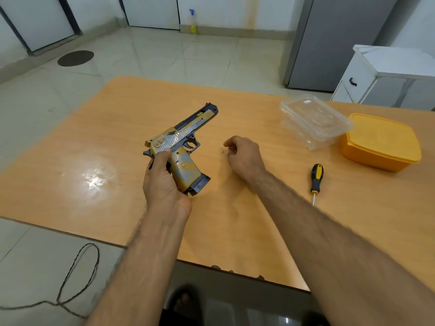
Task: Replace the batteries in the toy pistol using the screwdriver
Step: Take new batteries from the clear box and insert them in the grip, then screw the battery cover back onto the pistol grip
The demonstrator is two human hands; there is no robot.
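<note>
Toy pistol [181, 142] sits in the left hand [162, 182], whose fingers wrap its grip; its long axis runs diagonally, muzzle pointing up and right, away from the person, above the desk [117, 142]. Right of the pistol, the right hand [242, 156] hovers with fingers loosely curled, holding nothing, just beside a tiny speck, maybe a screw [222, 152]. Farther right of the pistol lies the screwdriver [316, 178], tip toward the person.
</note>
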